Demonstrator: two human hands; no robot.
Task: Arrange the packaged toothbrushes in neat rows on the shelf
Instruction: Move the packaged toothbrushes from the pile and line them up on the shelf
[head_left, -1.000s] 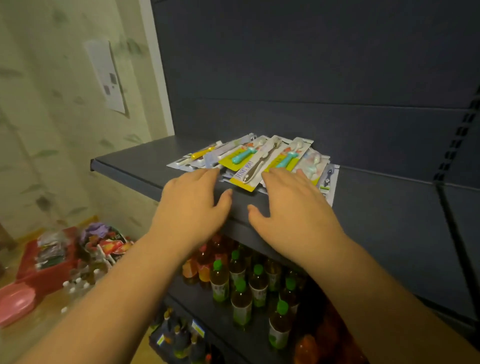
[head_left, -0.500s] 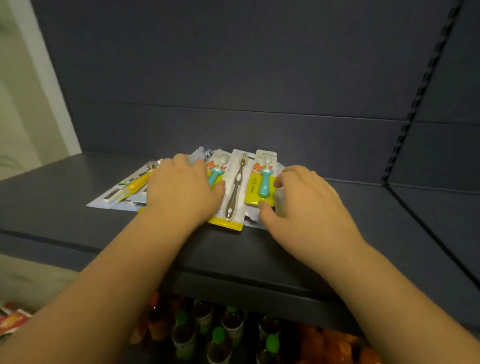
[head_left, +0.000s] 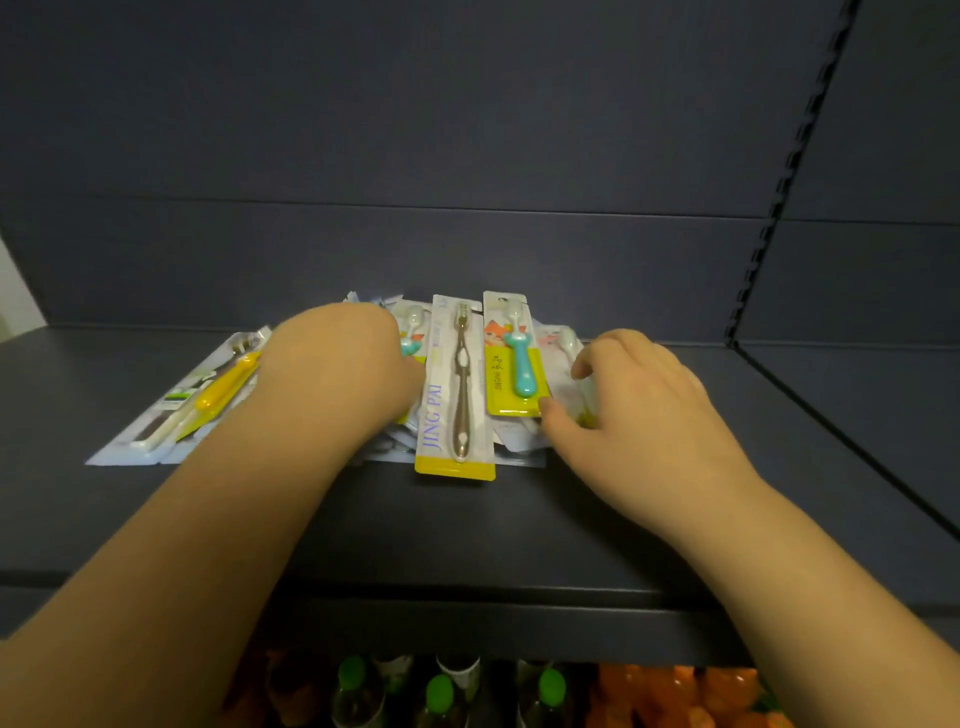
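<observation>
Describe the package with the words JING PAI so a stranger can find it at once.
On the dark shelf, a loose pile of toothbrush packages lies between the left hand and the right hand. The JING PAI package lies on top in the middle. It alone is long and white, with a yellow bottom edge and a brownish brush.

Two hands lie on the pile — left hand (head_left: 337, 364), right hand (head_left: 639, 395). Five toothbrush packs (head_left: 457, 384) show plainly; more lie hidden underneath. Three green-capped bottles (head_left: 440, 693) stand below — near edge.
</observation>
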